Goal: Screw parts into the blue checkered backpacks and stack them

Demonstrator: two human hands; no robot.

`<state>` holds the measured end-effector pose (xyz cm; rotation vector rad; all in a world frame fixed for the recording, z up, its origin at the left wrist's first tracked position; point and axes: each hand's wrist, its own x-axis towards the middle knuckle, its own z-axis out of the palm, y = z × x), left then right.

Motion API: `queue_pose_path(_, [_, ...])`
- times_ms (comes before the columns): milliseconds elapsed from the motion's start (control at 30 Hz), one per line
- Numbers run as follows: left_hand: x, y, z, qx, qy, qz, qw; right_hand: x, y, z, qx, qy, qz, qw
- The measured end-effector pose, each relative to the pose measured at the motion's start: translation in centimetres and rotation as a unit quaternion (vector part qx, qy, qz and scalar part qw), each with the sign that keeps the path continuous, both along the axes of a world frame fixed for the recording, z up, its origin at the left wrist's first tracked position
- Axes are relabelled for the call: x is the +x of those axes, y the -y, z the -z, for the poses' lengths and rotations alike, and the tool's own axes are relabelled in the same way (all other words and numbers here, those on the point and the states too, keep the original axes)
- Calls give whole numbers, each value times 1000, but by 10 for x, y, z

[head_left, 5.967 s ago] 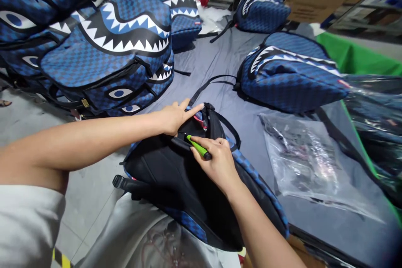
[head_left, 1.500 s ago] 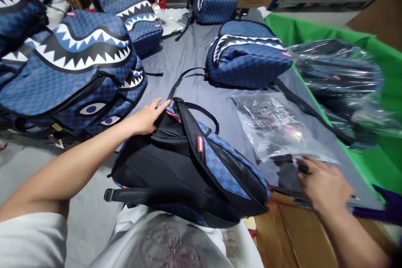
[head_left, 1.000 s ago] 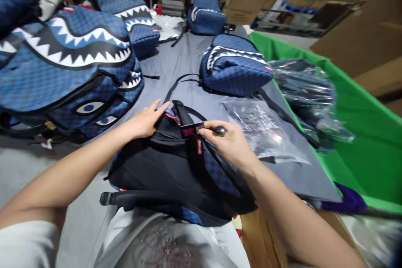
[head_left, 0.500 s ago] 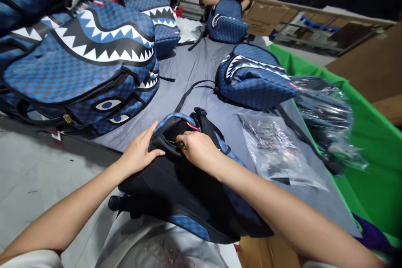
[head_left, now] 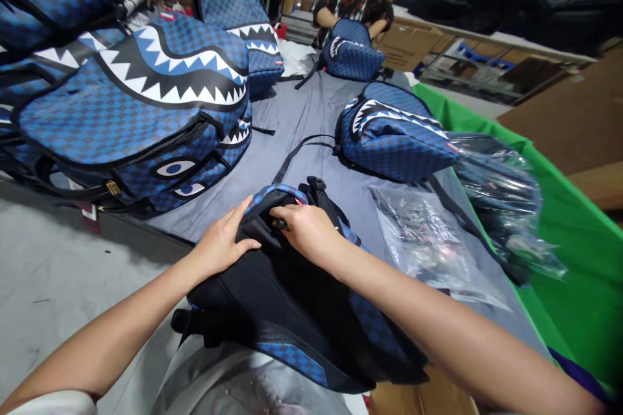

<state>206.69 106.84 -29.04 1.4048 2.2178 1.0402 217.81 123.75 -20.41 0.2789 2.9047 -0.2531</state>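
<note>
A blue-and-black checkered backpack (head_left: pixel 292 311) lies against my lap and the table edge, its black back panel facing me. My left hand (head_left: pixel 224 237) grips the backpack's top edge, thumb on the black panel and fingers along the far rim. At the top opening, my right hand (head_left: pixel 306 227) is closed around a small tool with a dark rounded end (head_left: pixel 281 224). The rest of that tool is hidden by the fingers and the black fabric.
Shark-mouth backpacks (head_left: pixel 136 104) are piled on the left of the grey-covered table (head_left: pixel 277 117). Another backpack (head_left: pixel 394 133) and a clear plastic bag (head_left: pixel 423 233) lie to the right, beside a green cloth barrier (head_left: pixel 574 259). A co-worker (head_left: pixel 355 6) handles a backpack across the table.
The view has tilted up slightly, so everything sits a little lower. Both hands keep their places on the backpack, with the right fingers shifting slightly at the opening.
</note>
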Motion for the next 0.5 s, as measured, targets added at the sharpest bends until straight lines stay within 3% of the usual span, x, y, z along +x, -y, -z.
queue_pose_path(100, [-1,-1,-1,-2,8,2,1000,-11,3,5,-56,-20,-12,998])
queue_pose_path(167, [-1,-1,-2,2,15,5,1000,-18,5,6,-54,-17,-28,998])
queue_pose_path(333, [1,1,-7,5,29,11,1000,-5,2,-4,58,14,-120,991])
queue_pose_path(500, [2,0,-16,-21,61,-16,998,36,-12,-11,145,123,-41,981])
